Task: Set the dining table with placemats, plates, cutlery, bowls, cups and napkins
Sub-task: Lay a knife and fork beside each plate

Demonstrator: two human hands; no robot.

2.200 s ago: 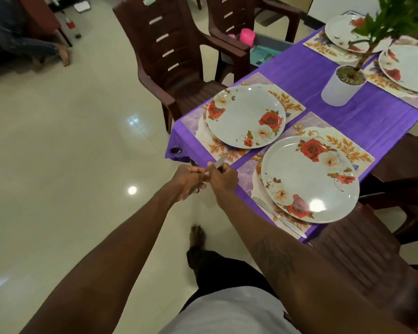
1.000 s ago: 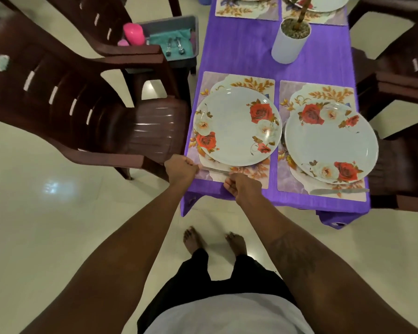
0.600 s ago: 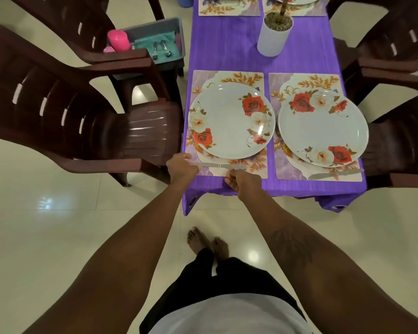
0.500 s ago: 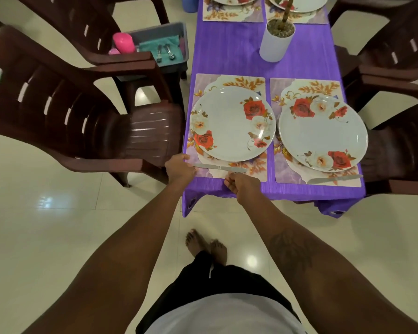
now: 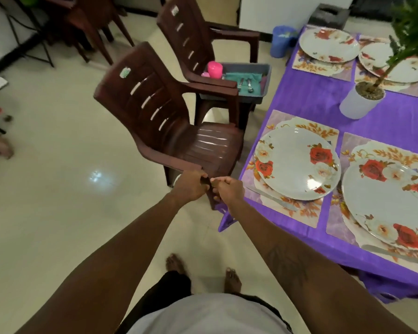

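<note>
Skirt the corner of the tabletop [image 5: 323, 97] and the near chair [image 5: 169, 112], reach into the grey tub [image 5: 267, 75] for cutlery; lay each piece straight beside its plate [image 5: 297, 162], on the placemat [image 5: 307, 210], like the knife [image 5: 270, 198] there. Left hand [image 5: 190, 186], right hand [image 5: 228, 190] curled, nearly touching; cannot tell whether either grip pinches anything. Half a second back, at that placemat's edge; now off the tabletop.

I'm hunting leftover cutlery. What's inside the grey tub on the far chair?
A pink cup, teal cloth and two metal utensils lying on it. Chair arms cover the near part of the tub.
</note>
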